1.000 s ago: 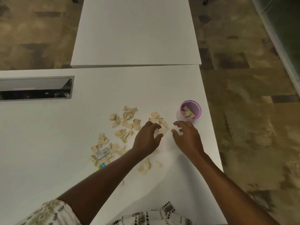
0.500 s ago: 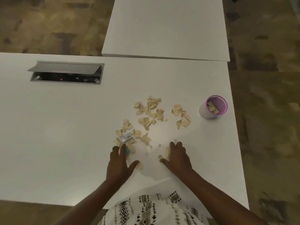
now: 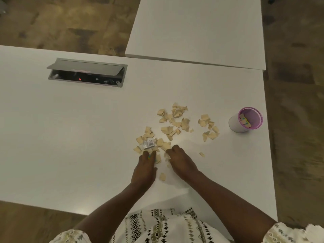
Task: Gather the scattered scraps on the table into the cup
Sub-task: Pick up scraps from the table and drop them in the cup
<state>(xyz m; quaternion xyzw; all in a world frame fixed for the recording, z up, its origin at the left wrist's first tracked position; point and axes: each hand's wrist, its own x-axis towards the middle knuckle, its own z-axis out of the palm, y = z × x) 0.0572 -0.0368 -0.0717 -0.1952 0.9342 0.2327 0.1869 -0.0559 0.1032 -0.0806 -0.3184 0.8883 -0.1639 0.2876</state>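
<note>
Scraps of tan paper, nearest cluster: we have both hands down on it, at the near end of the spread. The left hand lies with its fingers fairly straight, pressing on the pieces at its tips, with a bit of teal showing under them. It grips nothing that we can see. The right hand is just beside it, knuckles raised and fingers bent over a few pieces. We cannot tell whether it pinches any or only rakes them. We read the hands set close together as a sweep, since herding loose pieces into one heap beats lifting each in turn. A printed grey scrap lies just beyond the left fingertips, one tan piece lies between the wrists, and a stray piece sits alone to the right. The other scraps run in loose groups across the white surface toward the cup. It stands upright near the right edge, well apart from the hands, with a few pieces inside. Judgement: early in the task, most scraps not yet in. Farther left, an open cable box is set into the surface.
</note>
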